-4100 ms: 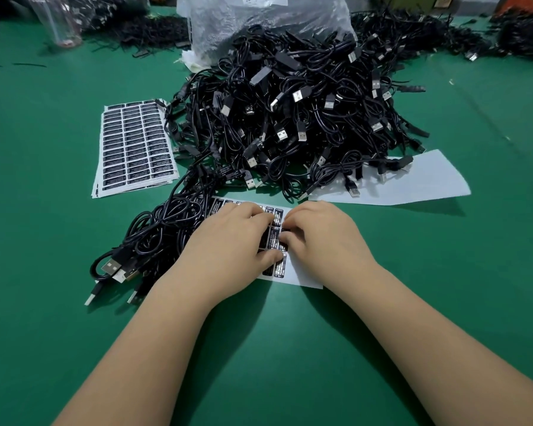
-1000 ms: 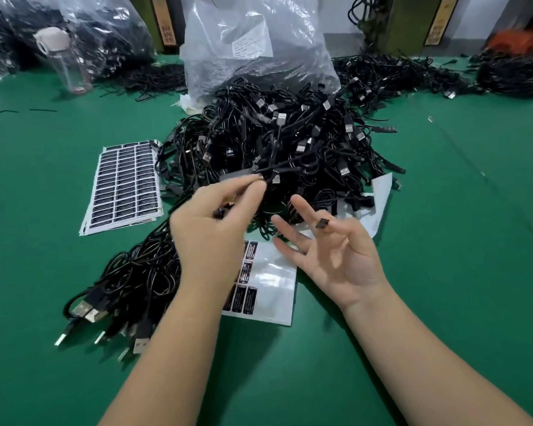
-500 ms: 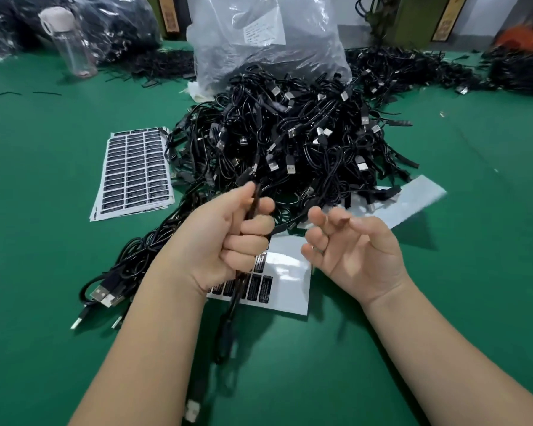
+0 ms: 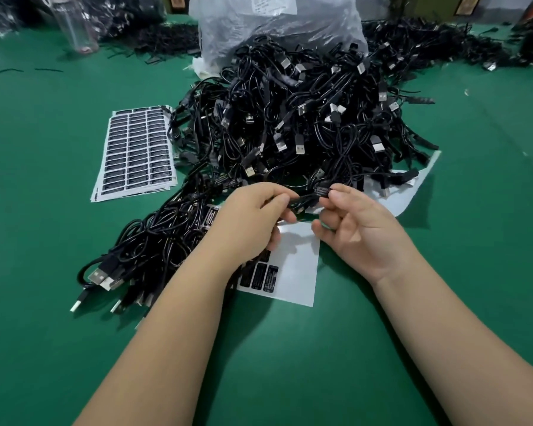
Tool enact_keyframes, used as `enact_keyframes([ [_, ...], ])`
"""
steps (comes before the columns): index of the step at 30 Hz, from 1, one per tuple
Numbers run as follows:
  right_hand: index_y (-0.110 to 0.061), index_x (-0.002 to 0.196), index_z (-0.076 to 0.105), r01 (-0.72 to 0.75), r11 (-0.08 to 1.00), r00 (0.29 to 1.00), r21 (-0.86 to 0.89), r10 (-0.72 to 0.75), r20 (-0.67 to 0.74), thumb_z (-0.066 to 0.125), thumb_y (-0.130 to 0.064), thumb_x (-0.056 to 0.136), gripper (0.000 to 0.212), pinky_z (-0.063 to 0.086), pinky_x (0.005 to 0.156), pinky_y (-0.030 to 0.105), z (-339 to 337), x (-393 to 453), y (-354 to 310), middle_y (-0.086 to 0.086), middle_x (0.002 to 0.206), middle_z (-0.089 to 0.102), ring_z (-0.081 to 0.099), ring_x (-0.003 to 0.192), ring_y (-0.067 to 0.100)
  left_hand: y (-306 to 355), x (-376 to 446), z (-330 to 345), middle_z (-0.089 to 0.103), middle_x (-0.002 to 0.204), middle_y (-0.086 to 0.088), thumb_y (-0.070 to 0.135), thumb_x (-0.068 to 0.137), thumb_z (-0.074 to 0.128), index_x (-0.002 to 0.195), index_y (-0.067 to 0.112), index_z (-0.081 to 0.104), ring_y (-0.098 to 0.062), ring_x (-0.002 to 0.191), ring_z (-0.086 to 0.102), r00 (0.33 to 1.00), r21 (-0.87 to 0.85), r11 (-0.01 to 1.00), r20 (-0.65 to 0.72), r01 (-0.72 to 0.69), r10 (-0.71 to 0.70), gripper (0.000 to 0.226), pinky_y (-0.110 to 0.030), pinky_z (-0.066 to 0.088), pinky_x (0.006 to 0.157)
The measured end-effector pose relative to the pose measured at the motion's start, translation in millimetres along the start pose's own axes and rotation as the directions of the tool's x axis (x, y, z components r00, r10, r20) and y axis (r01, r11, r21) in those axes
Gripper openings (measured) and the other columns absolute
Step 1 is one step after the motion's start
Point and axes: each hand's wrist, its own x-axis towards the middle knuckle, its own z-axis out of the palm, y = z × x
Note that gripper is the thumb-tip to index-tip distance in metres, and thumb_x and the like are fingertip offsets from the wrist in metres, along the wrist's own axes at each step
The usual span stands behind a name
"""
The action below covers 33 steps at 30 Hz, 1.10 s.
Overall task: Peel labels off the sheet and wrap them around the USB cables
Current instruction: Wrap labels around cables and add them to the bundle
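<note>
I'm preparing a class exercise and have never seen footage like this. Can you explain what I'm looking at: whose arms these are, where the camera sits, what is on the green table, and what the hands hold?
There is no machine here: a person works with bare hands, and the one camera sits on their head, looking down. The left hand and right hand together pinch a thin black cable, and the right fingers press a small black label onto it. Under the hands lies a nearly used label sheet; a full sheet lies further left. Behind is a big cable pile in front of a plastic bag, and a smaller bunch lies at the left on the green table.
</note>
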Motion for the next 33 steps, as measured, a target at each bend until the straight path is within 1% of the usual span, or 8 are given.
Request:
enact_keyframes([
  [3,-0.022,0.063,0.074,0.012,1.000,1.000,-0.023,-0.012,-0.007,0.068,-0.014,0.069,0.012,0.053,0.058,0.026,-2,2,0,-0.001,0.067,0.066,0.057,0.054,0.008,-1,0,1,0.068,0.070,0.007,0.025,0.091,0.062,0.080,0.034,0.073,-0.001,0.051,0.053,0.989,0.105,0.989,-0.090,-0.105,0.115,0.017,-0.017,0.045,0.051],
  [5,-0.022,0.064,0.074,0.019,0.999,1.000,-0.043,-0.020,-0.013,0.068,-0.015,0.068,0.010,0.053,0.059,0.026,-2,3,0,-0.002,0.068,0.067,0.057,0.055,0.007,-1,0,1,0.070,0.071,0.014,0.026,0.087,0.068,0.092,0.034,0.075,0.004,0.063,0.060,0.978,0.104,0.986,-0.149,-0.134,0.149,0.012,-0.009,0.046,0.060],
  [8,-0.023,0.064,0.074,0.041,0.996,0.998,-0.085,-0.045,-0.046,0.069,-0.018,0.067,0.007,0.052,0.058,0.024,0,2,1,-0.003,0.068,0.067,0.055,0.053,0.006,-2,1,1,0.070,0.071,0.019,0.025,0.083,0.073,0.104,0.027,0.074,0.008,0.061,0.059,0.972,0.105,0.989,-0.201,-0.105,0.125,0.021,-0.010,0.047,0.064],
  [15,-0.024,0.064,0.074,0.116,0.981,0.983,-0.157,-0.136,-0.125,0.071,-0.021,0.064,0.005,0.049,0.052,0.022,2,-2,-3,-0.004,0.067,0.066,0.051,0.053,0.006,0,0,3,0.067,0.061,0.021,0.017,0.075,0.080,0.087,0.028,0.075,0.008,0.059,0.060,0.965,-0.074,0.983,-0.213,-0.171,0.152,0.017,-0.006,0.043,0.057],
  [19,-0.025,0.066,0.074,0.130,0.972,0.976,-0.198,-0.161,-0.149,0.073,-0.023,0.064,0.003,0.046,0.050,0.020,1,-2,-5,-0.005,0.069,0.067,0.051,0.053,0.004,0,1,6,0.070,0.072,0.024,0.010,0.073,0.081,0.085,0.031,0.072,0.008,0.068,0.065,0.961,-0.106,0.976,-0.226,-0.190,0.162,0.025,-0.005,0.046,0.061],
  [23,-0.025,0.069,0.074,0.155,0.923,0.961,-0.353,-0.224,-0.161,0.073,-0.015,0.078,0.014,0.044,0.048,0.018,1,-3,-5,-0.005,0.068,0.065,0.047,0.051,0.003,-3,3,6,0.069,0.076,0.028,0.013,0.073,0.081,0.082,0.039,0.071,0.008,0.072,0.065,0.963,-0.036,0.980,-0.199,-0.194,0.184,0.029,-0.007,0.049,0.066],
  [27,-0.022,0.076,0.071,0.207,0.802,0.922,-0.560,-0.351,-0.162,0.072,-0.014,0.081,0.010,0.045,0.050,0.018,4,-7,-3,-0.012,0.062,0.064,0.051,0.052,-0.001,-7,6,6,0.069,0.081,0.027,0.013,0.074,0.081,0.087,0.030,0.074,0.006,0.075,0.066,0.967,-0.012,0.983,-0.179,-0.185,0.180,0.022,-0.007,0.049,0.068],
  [33,-0.021,0.078,0.070,0.255,0.714,0.889,-0.652,-0.438,-0.133,0.073,-0.013,0.081,0.008,0.041,0.052,0.009,8,-8,1,-0.015,0.060,0.065,0.054,0.051,-0.004,-9,7,6,0.067,0.074,0.032,0.015,0.073,0.081,0.085,0.033,0.073,0.010,0.071,0.064,0.967,0.016,0.983,-0.175,-0.184,0.184,0.023,-0.004,0.045,0.063],
])
